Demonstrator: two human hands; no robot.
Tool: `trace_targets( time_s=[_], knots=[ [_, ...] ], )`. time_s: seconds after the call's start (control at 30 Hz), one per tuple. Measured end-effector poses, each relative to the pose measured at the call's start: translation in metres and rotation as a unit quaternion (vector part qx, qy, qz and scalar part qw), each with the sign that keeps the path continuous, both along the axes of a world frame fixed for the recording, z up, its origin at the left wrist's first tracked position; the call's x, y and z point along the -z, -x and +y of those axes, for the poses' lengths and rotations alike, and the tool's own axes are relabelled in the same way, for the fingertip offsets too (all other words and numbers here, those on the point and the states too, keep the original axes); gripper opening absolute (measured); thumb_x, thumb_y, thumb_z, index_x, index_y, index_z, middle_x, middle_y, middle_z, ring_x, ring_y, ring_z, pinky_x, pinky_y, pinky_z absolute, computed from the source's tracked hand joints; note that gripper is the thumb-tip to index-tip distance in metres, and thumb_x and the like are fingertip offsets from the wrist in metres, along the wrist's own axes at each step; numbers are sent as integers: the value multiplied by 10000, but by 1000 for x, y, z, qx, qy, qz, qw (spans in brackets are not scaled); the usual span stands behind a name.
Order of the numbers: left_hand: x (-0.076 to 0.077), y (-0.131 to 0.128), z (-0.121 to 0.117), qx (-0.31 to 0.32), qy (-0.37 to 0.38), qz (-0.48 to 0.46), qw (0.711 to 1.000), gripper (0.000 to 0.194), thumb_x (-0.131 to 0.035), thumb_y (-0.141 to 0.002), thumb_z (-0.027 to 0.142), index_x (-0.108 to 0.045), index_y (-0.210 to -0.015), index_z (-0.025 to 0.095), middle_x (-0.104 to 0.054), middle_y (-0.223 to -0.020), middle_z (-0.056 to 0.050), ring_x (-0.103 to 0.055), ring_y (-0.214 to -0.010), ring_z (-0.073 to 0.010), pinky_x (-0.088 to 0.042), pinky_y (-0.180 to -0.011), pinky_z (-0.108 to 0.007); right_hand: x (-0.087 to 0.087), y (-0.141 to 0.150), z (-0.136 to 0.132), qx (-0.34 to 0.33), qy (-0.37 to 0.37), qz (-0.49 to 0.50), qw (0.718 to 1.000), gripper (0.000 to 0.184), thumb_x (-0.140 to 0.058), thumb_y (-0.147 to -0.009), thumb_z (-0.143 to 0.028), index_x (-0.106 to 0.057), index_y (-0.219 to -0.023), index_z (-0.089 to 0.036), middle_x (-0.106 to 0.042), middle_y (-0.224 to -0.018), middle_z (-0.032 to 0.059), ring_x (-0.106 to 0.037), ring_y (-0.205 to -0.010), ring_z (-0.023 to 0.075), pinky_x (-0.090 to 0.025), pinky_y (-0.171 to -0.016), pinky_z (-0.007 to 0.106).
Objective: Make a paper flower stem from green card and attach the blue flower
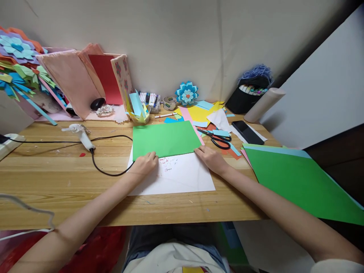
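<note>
The work on the green paper (166,137) looks to be at an early stage. It lies near the middle of the desk (65,197), over the far part of a white sheet (184,180) that bears red and dark marks. Its near edge looks thick and doubled, so I judge that it is folded, though the layers are hard to tell apart. The left hand (145,163) grasps this edge near its left corner with curled fingers, and the right hand (211,158) pinches the right corner; how the left thumb sits is hidden. The outline is straight-sided, with no notch, cut shape or attached piece showing, so any folding seems barely begun and any shaping undone. The scissors (223,141) lie unheld just beyond the right hand, among coloured scraps, and the glue gun (84,139) rests apart on the left. Larger green sheets (295,178) lie at the right, with light blue edges showing beneath, and look uncut. Against the wall, a blue paper flower (187,93) appears complete, with layered petals around a small red centre.
</note>
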State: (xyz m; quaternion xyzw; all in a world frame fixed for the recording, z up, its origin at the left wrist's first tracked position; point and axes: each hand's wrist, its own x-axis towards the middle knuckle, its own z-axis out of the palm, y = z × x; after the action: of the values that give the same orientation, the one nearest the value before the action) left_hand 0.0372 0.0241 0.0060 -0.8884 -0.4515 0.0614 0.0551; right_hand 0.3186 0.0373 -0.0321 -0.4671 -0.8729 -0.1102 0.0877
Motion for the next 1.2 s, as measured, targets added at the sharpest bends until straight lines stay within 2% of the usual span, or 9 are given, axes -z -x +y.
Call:
trace_targets(
  time_s=[0.17,0.3,0.47,0.6,0.77,1.03,1.2],
  knots=[
    [5,3,1,-5,-17,-3,1000,221,-370,-801,25,-572,-813,114,-531,-787,-100,-525,-740,-183,-387,-553,-261,3,-4,4,-26,-5,-3,1000,237,-360,-864,-75,-572,-896,-175,-590,-880,84,-527,-780,178,-324,-571,265],
    [10,6,2,-26,-29,-55,998,217,-385,-826,102,-595,-787,134,-540,-813,-94,-512,-751,-181,-381,-578,-268,9,-7,4,-9,-17,45,999,235,-362,-888,-148,-578,-972,-188,-591,-983,76,-533,-853,169,-333,-563,249],
    [12,8,1,-51,-21,-140,989,257,-362,-851,157,-617,-831,160,-556,-857,-85,-497,-773,-175,-383,-647,-282,12,-7,6,13,-13,89,996,238,-388,-880,-183,-616,-943,-212,-606,-915,63,-534,-775,158,-328,-551,243],
    [17,9,1,-55,-25,-157,986,248,-345,-862,160,-591,-886,152,-571,-888,-98,-500,-826,-197,-389,-700,-310,10,-7,9,24,-5,119,993,212,-425,-865,-184,-633,-897,-214,-616,-884,51,-544,-776,151,-327,-549,236],
    [22,9,6,-77,-42,-173,981,256,-324,-869,180,-578,-874,149,-589,-844,-96,-520,-805,-217,-387,-679,-315,2,-4,13,37,12,156,987,178,-469,-849,-211,-642,-808,-209,-623,-842,45,-558,-790,161,-333,-564,240],
    [17,15,26,-138,38,-252,957,218,-426,-826,252,-629,-794,180,-660,-825,-66,-579,-758,-208,-381,-618,-287,-11,-8,30,14,115,210,971,115,-534,-777,-147,-635,-752,-196,-641,-798,38,-567,-729,163,-376,-602,246],
    [14,21,37,-159,88,-311,933,182,-529,-759,316,-630,-706,175,-671,-736,-51,-581,-674,-178,-376,-577,-259,-11,-16,46,-9,212,255,943,85,-553,-765,-223,-628,-747,-189,-653,-754,23,-577,-699,153,-407,-632,252]
  ],
)
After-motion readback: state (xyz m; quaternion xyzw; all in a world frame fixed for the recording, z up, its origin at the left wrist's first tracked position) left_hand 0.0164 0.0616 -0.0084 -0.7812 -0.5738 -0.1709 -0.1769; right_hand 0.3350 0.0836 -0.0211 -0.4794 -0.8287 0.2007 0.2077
